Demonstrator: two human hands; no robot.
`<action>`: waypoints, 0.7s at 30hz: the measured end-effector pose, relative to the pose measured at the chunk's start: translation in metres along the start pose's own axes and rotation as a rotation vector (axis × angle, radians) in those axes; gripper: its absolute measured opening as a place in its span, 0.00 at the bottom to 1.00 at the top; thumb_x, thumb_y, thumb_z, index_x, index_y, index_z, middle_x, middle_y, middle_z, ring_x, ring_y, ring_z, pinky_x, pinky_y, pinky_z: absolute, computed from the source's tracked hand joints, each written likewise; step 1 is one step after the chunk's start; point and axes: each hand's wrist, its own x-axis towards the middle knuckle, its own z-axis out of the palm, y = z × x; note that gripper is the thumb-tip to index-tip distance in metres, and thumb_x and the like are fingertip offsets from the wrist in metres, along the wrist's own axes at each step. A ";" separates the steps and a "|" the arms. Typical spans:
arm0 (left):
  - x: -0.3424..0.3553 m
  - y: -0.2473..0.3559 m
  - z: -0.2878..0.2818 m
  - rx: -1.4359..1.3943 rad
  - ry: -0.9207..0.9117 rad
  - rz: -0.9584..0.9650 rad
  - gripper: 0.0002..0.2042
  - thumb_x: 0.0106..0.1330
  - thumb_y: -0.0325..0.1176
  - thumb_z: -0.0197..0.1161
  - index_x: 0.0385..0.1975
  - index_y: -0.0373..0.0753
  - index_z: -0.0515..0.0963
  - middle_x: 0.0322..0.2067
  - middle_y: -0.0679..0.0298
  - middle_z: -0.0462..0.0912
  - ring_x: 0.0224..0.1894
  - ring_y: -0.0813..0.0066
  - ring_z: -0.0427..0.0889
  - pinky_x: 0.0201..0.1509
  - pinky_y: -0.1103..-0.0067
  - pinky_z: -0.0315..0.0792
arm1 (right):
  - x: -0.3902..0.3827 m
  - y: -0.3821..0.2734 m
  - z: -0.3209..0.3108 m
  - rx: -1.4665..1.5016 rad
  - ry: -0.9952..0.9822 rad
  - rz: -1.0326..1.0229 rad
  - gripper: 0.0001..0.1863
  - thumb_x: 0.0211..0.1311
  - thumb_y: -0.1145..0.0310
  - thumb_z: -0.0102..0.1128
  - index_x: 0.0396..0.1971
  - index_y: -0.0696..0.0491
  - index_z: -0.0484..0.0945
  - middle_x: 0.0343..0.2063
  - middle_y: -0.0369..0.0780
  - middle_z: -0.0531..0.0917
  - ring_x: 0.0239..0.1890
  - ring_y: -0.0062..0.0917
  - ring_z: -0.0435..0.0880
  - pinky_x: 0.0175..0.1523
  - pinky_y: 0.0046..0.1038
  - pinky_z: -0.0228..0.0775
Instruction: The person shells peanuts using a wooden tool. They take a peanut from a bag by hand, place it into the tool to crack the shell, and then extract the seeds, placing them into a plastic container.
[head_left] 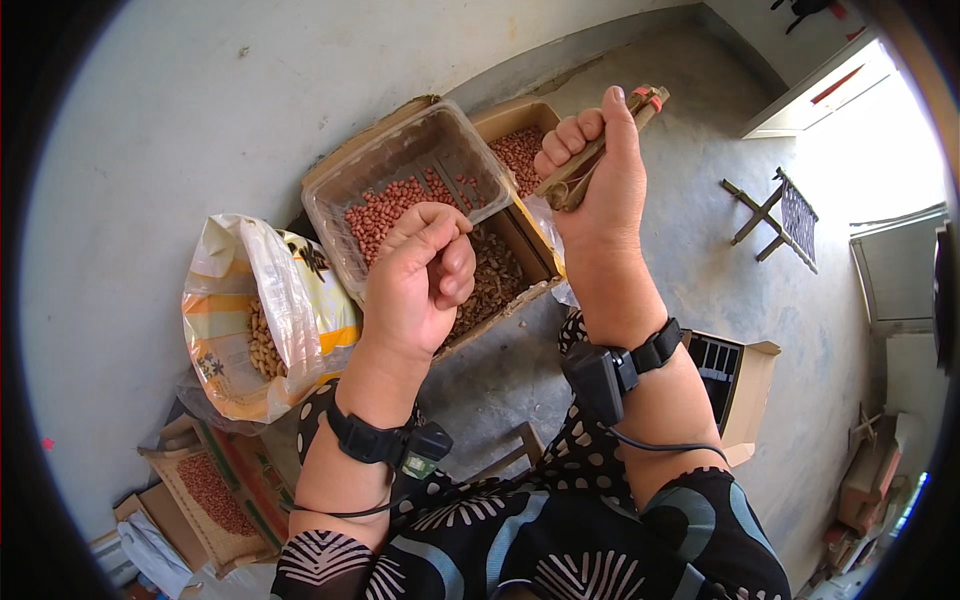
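1. Right hand [608,190]: closed around a wooden tool [583,172], which slants across the palm. A red band [645,95] wraps its far end; fingers and thumb hide much of its middle.
2. Left hand [420,275]: narrow, fingers curled inward, thumb against the forefinger. Whether something small is pinched there cannot be told.
3. Plastic tub [410,135]: beyond the left hand and partly covered by it, with red peanuts [385,208] inside. Its clear walls blur the outline of its base.
4. Cardboard box [540,240]: between the two hands, below the tub's right side. Broken shells [495,275] fill the visible part; the left hand hides the rest.
5. Second box [492,124]: beyond the gap between the hands, more red nuts [516,153] within; the tub and the right hand's fingers cover part of it.
6. Plastic bag [275,270]: left of the left hand, unshelled peanuts [262,345] showing through its mouth, the deeper contents concealed.
7. Sack [240,548]: farther left and nearer the body, holding reddish kernels [213,495] too small to distinguish singly.
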 end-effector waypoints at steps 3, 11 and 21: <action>0.003 -0.002 -0.005 -0.035 0.025 -0.006 0.07 0.70 0.34 0.54 0.35 0.37 0.74 0.22 0.63 0.74 0.17 0.85 0.64 0.15 0.89 0.53 | 0.000 -0.001 0.000 -0.004 -0.006 -0.006 0.21 0.65 0.50 0.54 0.19 0.47 0.61 0.17 0.33 0.64 0.21 0.21 0.63 0.29 0.25 0.58; 0.006 -0.001 -0.007 -0.008 0.069 -0.028 0.18 0.74 0.42 0.47 0.45 0.32 0.75 0.40 0.50 0.81 0.22 0.83 0.70 0.16 0.92 0.57 | -0.002 -0.002 0.004 0.018 0.014 -0.012 0.21 0.65 0.52 0.56 0.19 0.47 0.61 0.18 0.32 0.63 0.21 0.20 0.61 0.27 0.23 0.56; 0.004 0.006 -0.006 0.029 -0.030 -0.036 0.18 0.68 0.32 0.47 0.52 0.27 0.71 0.44 0.50 0.80 0.29 0.80 0.73 0.21 0.92 0.64 | 0.003 -0.001 -0.002 0.046 0.009 -0.019 0.20 0.66 0.53 0.55 0.19 0.47 0.62 0.18 0.32 0.64 0.21 0.20 0.61 0.27 0.24 0.57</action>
